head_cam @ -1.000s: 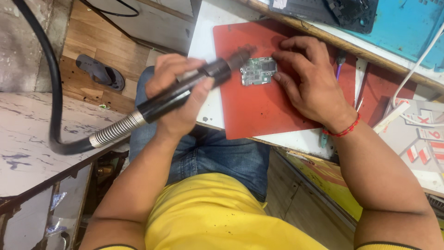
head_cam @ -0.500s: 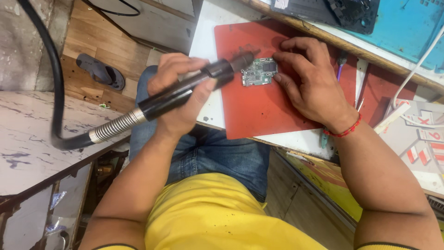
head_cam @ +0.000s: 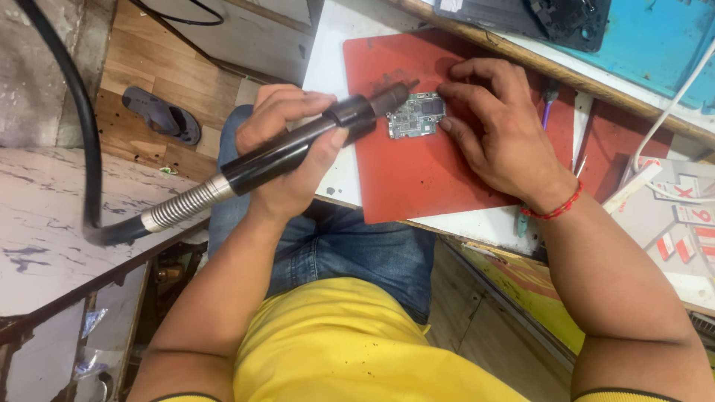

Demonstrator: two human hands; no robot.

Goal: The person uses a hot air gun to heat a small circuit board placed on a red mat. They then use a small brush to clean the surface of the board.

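— Holding what, each grip?
— Left hand (head_cam: 287, 149) is clenched round a black tool (head_cam: 298, 145), its nozzle just over the board (head_cam: 415, 115). Right hand (head_cam: 499, 130) presses fingertips (head_cam: 445, 124) on the board's edge, grasping nothing.
— And the board?
— Flat on a red mat (head_cam: 417, 175), on a white surface (head_cam: 328, 67).
— Around that?
— A blue panel (head_cam: 648, 45) beyond, a hose (head_cam: 82, 134) looping left, a sandal (head_cam: 160, 113) on the wooden floor (head_cam: 141, 74).

Bright, even daylight; soft shadows fall just under the fingers (head_cam: 456, 91) on the red mat (head_cam: 417, 179). Sharp focus, slight wide-angle stretching at the edges.
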